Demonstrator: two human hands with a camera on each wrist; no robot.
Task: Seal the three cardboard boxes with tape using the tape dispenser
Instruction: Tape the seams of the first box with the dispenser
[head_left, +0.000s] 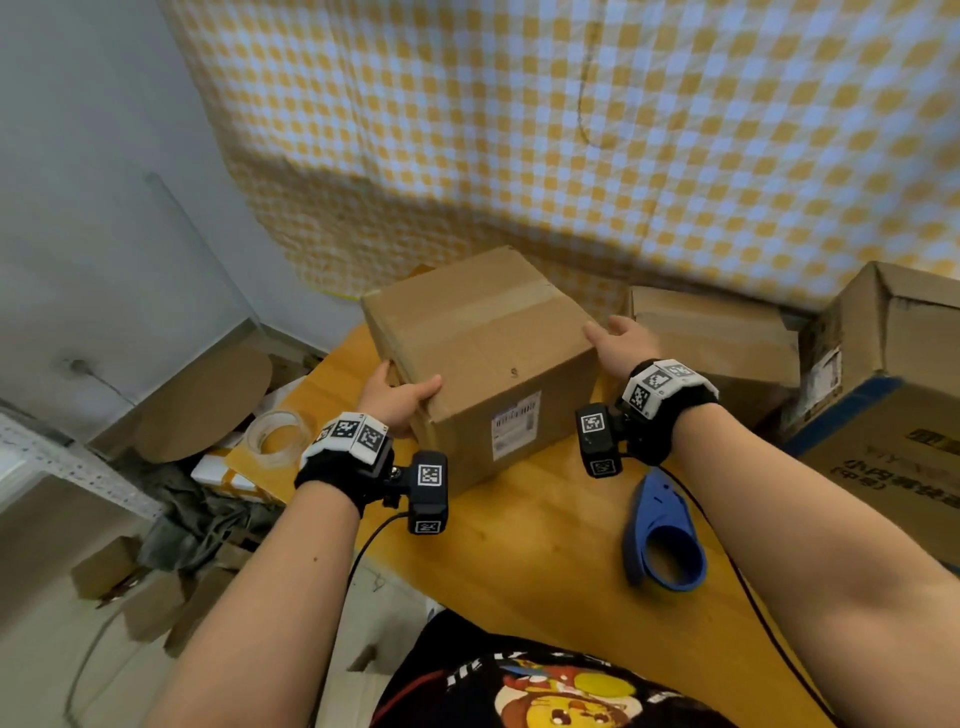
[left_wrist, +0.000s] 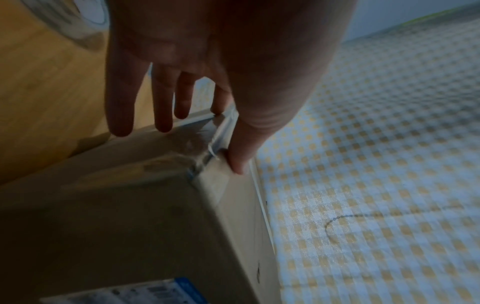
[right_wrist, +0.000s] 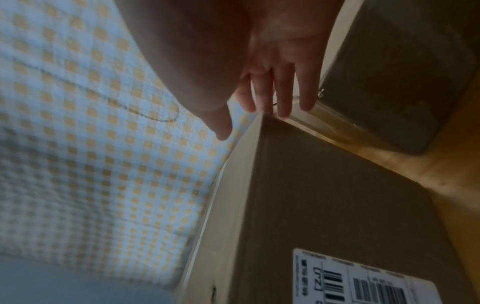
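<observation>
A closed cardboard box (head_left: 483, 353) with a shipping label stands on the wooden table (head_left: 545, 561), clear tape along its top seam. My left hand (head_left: 400, 402) holds its near-left corner: in the left wrist view the straight fingers (left_wrist: 163, 98) lie along the side of the box (left_wrist: 116, 205) and the thumb rests on the top edge. My right hand (head_left: 621, 343) lies against the right top edge; its fingers (right_wrist: 283, 94) point straight down the side of the box (right_wrist: 337, 195). The blue tape dispenser (head_left: 665, 535) lies on the table near my right forearm, untouched.
A second cardboard box (head_left: 711, 332) sits just behind and right of my right hand, and a taller one (head_left: 893, 332) stands at the far right. A clear tape roll (head_left: 278, 436) lies off the table's left corner. A checked curtain (head_left: 571, 130) hangs behind. Cardboard scraps litter the floor at left.
</observation>
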